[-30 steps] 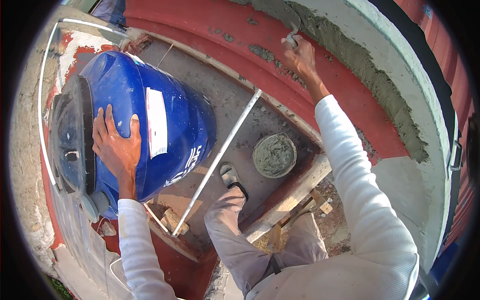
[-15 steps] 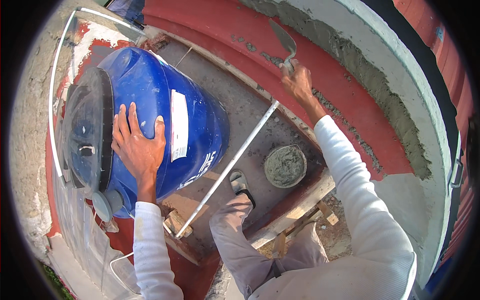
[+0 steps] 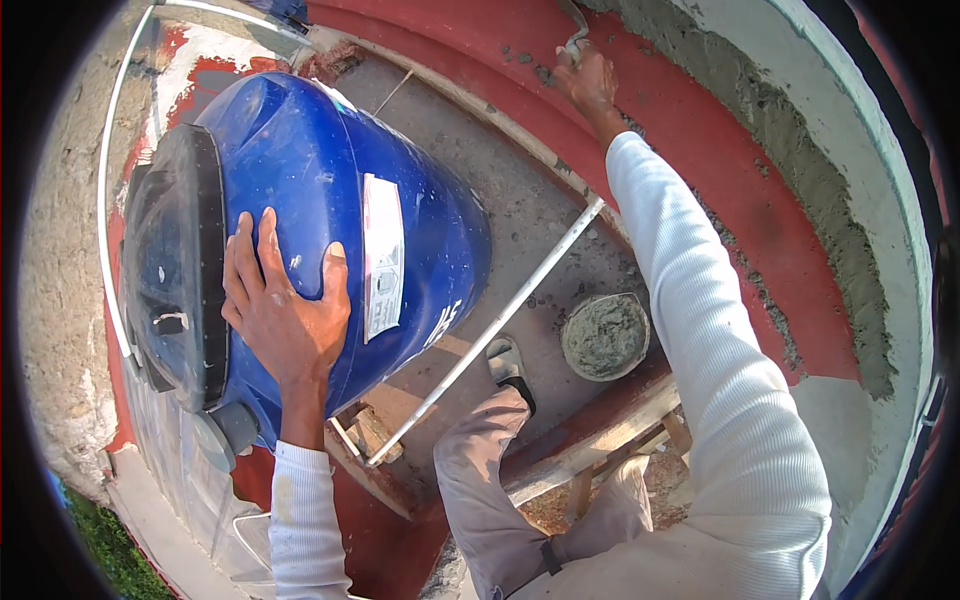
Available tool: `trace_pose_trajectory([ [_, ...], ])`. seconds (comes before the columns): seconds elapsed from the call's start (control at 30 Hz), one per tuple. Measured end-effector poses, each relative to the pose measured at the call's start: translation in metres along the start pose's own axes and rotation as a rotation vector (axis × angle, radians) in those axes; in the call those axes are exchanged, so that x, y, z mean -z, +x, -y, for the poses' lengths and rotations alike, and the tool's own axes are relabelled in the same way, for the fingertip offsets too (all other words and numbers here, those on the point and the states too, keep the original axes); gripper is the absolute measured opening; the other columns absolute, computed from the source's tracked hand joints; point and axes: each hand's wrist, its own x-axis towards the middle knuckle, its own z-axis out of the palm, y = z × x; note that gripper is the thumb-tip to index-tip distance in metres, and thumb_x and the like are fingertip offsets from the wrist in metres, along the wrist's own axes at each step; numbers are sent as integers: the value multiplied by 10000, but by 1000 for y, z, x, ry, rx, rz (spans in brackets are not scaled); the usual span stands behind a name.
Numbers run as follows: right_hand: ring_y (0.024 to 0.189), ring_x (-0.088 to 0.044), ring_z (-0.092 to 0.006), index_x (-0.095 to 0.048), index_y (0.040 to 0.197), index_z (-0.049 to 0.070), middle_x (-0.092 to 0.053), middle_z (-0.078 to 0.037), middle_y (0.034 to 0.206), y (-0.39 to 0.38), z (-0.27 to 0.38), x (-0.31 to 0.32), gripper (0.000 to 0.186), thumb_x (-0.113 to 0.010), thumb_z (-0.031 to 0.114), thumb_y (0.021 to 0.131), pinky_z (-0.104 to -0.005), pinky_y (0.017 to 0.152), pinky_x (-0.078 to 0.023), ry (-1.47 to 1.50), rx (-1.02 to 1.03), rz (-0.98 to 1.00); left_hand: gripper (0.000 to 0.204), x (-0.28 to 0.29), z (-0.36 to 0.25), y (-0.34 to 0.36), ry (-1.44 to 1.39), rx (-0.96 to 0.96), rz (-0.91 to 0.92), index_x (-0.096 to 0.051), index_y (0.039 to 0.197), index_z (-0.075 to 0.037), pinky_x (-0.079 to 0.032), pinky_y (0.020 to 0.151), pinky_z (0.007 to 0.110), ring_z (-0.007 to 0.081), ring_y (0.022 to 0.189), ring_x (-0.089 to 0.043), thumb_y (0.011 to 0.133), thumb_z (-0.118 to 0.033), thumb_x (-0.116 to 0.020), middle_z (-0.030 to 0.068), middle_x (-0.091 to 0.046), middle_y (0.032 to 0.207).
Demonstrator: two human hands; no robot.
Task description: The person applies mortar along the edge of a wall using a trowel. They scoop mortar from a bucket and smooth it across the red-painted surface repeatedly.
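Left hand (image 3: 288,310): palm down on the rounded side of the blue plastic water tank (image 3: 300,170), fingers spread and pointing away from the person, thumb set out to the right; it rests flat and clasps nothing.
Left forearm: rises almost straight from the lower edge, white ribbed cuff ending short of the bare wrist.
Right hand (image 3: 590,85): fist closed around the handle of a trowel (image 3: 579,32), back of the hand toward the camera, in front of the red wall (image 3: 440,30).
Right arm: reaches far up and leftward, only slightly bent, the sleeve drawn back from the wrist.
Hands: well apart, the right much farther forward.
Trowel: at the top edge, which cuts off most of its blade; whether it touches the wall cannot be told.
Tank: left of the person, black lid (image 3: 165,270) toward the left.
Mortar band (image 3: 790,150): rough and grey, along the red wall, right of the trowel.
Bucket (image 3: 606,338): on the floor, grey mix inside, near the sandaled foot (image 3: 508,362).
White pipe (image 3: 490,337): slanting between tank and bucket.
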Motion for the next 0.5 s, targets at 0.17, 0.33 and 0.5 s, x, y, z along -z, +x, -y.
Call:
trace_pose_trajectory([
  [0.17,1052,-702,-493,-702,1136,41,-754,-252,1053,-33,-10,48,418,-695,407,933,-555,893,-543,67,-18,-23,713,6,5,2,48,-11,-29,-496,1572,-207,-348,1180,548,311,1507,-420,960,-507,-704,55,-472,1631],
  [0.33,1039,-710,-475,-718,1225,52,-756,-258,1055,-58,-31,97,504,-713,457,925,-529,923,-540,104,-78,-80,715,3,-4,2,94,5,-14,-492,1580,-213,-349,1200,503,271,1517,-411,973,-542,-678,43,-470,1635],
  [0.5,1012,-726,-457,-723,1199,23,-763,-241,1014,-90,-52,143,486,-718,423,924,-502,898,-547,106,-67,-107,710,-1,-2,-1,106,-11,-42,-497,1575,-239,-368,1196,494,257,1517,-411,965,-546,-694,18,-469,1633],
])
